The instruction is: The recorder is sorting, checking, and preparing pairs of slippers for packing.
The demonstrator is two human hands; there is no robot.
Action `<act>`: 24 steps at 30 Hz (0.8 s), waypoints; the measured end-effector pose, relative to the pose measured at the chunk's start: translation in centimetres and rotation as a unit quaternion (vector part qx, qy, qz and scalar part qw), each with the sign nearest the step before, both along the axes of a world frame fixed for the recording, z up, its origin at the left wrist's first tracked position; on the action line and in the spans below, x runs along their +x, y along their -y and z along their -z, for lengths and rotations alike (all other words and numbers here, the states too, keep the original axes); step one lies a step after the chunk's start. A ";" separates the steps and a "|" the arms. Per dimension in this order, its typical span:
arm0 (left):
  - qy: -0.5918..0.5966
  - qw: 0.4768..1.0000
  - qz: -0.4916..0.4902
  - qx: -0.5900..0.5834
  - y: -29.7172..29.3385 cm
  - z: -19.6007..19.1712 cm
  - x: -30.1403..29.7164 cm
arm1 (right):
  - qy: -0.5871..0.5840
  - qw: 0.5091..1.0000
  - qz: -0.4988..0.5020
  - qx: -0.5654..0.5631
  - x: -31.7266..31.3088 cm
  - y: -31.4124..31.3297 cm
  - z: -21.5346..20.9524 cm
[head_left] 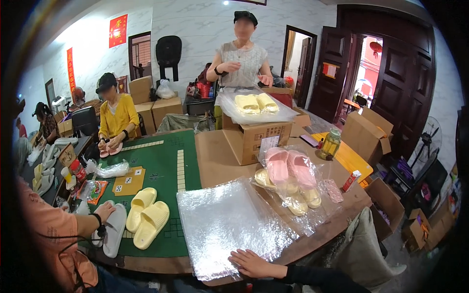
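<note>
My right hand (254, 264) comes in from the lower right in a black sleeve. It lies palm down, fingers stretched out, on the near edge of a stack of clear plastic bags (227, 219). Nothing is gripped in it. My left hand is out of view. Left of the stack, a pair of pale yellow slippers (149, 217) rests on the green game mat (171, 141). Beyond its right side, pink slippers (288, 166) in clear bags lie over bagged yellow slippers (296, 204).
A co-worker's hand (104, 211) touches grey slippers (115, 229) at the left. Across the table, a person stands behind a cardboard box (266, 139) bearing bags and yellow slippers (256, 103). A jar (330, 144) and a small red-white box (351, 181) stand at the right.
</note>
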State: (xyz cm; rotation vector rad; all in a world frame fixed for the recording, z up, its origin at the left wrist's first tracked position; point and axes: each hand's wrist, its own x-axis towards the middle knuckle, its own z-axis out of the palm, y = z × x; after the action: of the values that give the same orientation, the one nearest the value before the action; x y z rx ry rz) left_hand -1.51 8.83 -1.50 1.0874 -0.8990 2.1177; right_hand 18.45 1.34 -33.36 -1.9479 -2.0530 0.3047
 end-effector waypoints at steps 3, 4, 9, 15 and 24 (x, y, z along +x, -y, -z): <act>0.005 1.000 -0.019 0.007 -0.2 0.1 -0.3 | 0.005 1.000 -0.006 -0.007 0.2 0.1 -0.9; 0.005 1.000 -0.026 0.009 -0.3 0.2 -0.5 | 0.008 1.000 -0.006 -0.007 0.2 0.1 -1.0; 0.010 0.998 -0.058 0.018 -0.6 0.5 -1.1 | 0.021 1.000 0.000 0.004 0.1 0.1 -0.9; 0.007 0.995 -0.086 0.041 -1.1 0.5 -1.8 | 0.014 1.000 -0.008 0.000 -0.1 -0.1 -1.1; -0.047 0.986 -0.121 0.101 -2.4 -0.3 -4.0 | 0.023 0.999 0.019 0.012 0.0 0.3 -1.5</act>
State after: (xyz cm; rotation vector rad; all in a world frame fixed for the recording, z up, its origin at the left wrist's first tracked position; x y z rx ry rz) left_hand -5.54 11.24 -1.15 1.4534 -0.9949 2.1810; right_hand 18.46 0.99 -31.85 -1.9943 -2.0359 0.2275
